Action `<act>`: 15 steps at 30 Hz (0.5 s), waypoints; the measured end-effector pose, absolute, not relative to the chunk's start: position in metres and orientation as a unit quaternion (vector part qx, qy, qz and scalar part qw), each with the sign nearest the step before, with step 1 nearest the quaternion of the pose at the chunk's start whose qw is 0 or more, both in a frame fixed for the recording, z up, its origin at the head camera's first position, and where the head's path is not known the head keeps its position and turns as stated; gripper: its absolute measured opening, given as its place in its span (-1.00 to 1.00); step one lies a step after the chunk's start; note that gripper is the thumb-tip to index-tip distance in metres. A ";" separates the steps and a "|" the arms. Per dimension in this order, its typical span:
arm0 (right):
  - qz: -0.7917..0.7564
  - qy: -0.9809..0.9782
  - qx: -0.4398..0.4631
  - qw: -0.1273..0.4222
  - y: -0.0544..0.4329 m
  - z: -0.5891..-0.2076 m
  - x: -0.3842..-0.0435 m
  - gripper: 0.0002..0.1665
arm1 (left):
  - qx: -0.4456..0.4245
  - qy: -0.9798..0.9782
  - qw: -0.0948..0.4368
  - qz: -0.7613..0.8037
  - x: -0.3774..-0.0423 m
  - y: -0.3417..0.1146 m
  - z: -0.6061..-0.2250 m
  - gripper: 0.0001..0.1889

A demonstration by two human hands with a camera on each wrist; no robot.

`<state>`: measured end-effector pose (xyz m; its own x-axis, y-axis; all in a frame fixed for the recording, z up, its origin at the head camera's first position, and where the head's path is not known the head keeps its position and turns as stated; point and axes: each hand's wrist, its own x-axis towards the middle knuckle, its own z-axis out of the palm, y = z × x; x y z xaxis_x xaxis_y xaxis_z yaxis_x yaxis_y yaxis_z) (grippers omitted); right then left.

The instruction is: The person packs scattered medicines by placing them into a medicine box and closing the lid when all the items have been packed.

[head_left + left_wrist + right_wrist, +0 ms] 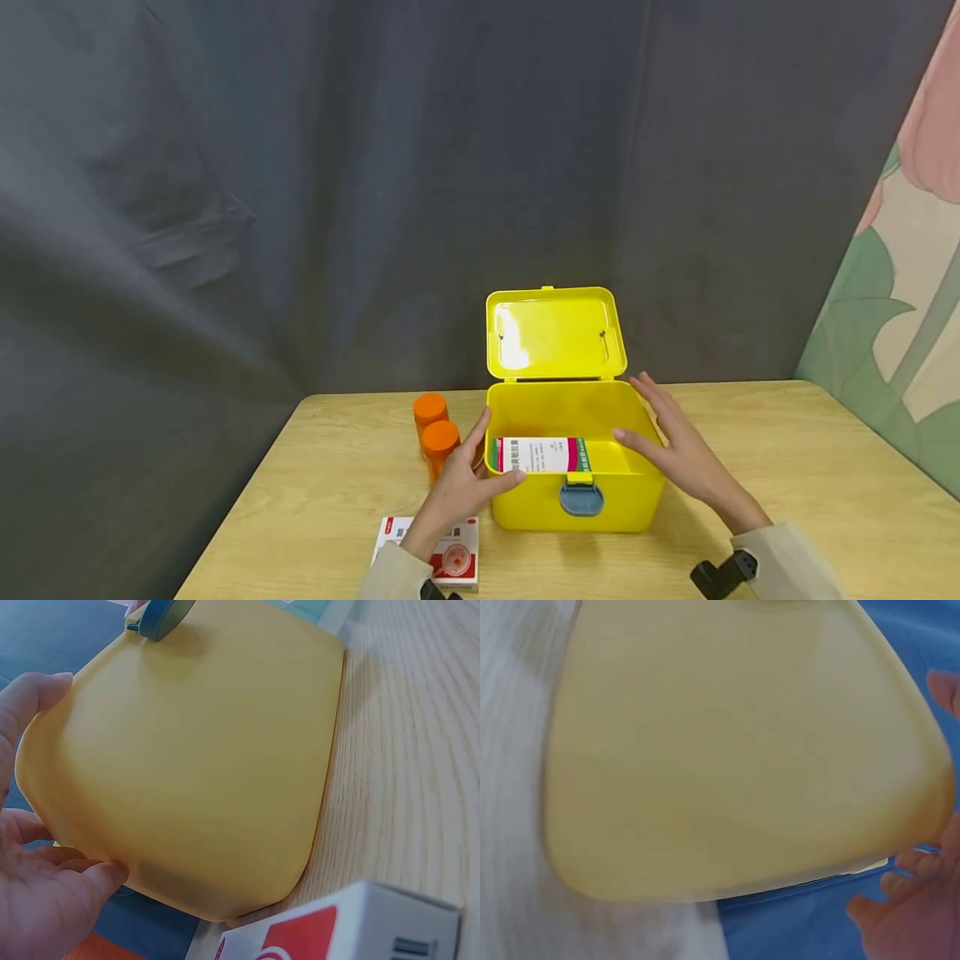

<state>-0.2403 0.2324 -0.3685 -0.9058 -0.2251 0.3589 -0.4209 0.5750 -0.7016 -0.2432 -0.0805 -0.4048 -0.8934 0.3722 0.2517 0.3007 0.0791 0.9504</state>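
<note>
An uncovered yellow storage box (517, 507) stands on the table with its lid (555, 333) tipped back and a grey-blue latch (581, 500) on its front. Inside, toward the left, lies a white, green and magenta medicine box (543, 455). My left hand (459, 493) holds the storage box by its front left corner, thumb at the front rim and fingers along the left side. In the left wrist view its fingertips (112, 874) meet the yellow wall. My right hand (686, 450) is spread at the right rim, its thumb over the opening and its fingers beside the wall.
Two orange-capped bottles (441, 437) stand left of the storage box, partly behind my left hand. A white and red medicine box (461, 554) lies in front of them under my left forearm. A dark curtain (450, 208) hangs behind the wooden table (787, 467).
</note>
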 end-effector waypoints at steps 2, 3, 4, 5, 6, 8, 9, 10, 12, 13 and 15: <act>0.442 -0.876 0.172 0.087 0.232 -0.373 -0.237 -0.02 | 0.226 0.731 0.032 0.642 -0.242 -0.082 -0.407 -0.02; 0.448 -0.875 0.166 0.075 0.232 -0.375 -0.236 0.00 | 0.226 0.731 0.033 0.643 -0.241 -0.083 -0.407 -0.02; 0.453 -0.875 0.159 0.063 0.232 -0.376 -0.235 0.01 | 0.226 0.730 0.034 0.644 -0.240 -0.084 -0.408 -0.03; 0.456 -0.875 0.151 0.052 0.231 -0.377 -0.234 0.03 | 0.227 0.728 0.035 0.646 -0.240 -0.084 -0.408 -0.03; 0.458 -0.876 0.144 0.042 0.231 -0.377 -0.234 0.04 | 0.228 0.726 0.035 0.648 -0.240 -0.084 -0.408 -0.03; 0.462 -0.877 0.132 0.025 0.230 -0.377 -0.233 0.08 | 0.227 0.726 0.036 0.648 -0.239 -0.085 -0.408 -0.03; 0.463 -0.877 0.129 0.018 0.230 -0.377 -0.233 0.11 | 0.227 0.727 0.036 0.648 -0.239 -0.085 -0.408 -0.03; 0.464 -0.877 0.129 0.014 0.229 -0.377 -0.233 0.13 | 0.227 0.726 0.036 0.648 -0.239 -0.086 -0.407 -0.03; 0.468 -0.874 0.129 0.011 0.229 -0.378 -0.232 0.18 | 0.228 0.726 0.036 0.648 -0.240 -0.086 -0.406 -0.03; 0.470 -0.873 0.130 0.011 0.228 -0.378 -0.233 0.20 | 0.229 0.725 0.036 0.648 -0.240 -0.087 -0.406 -0.02; 0.472 -0.871 0.134 0.015 0.228 -0.380 -0.233 0.24 | 0.234 0.723 0.038 0.649 -0.241 -0.088 -0.405 -0.02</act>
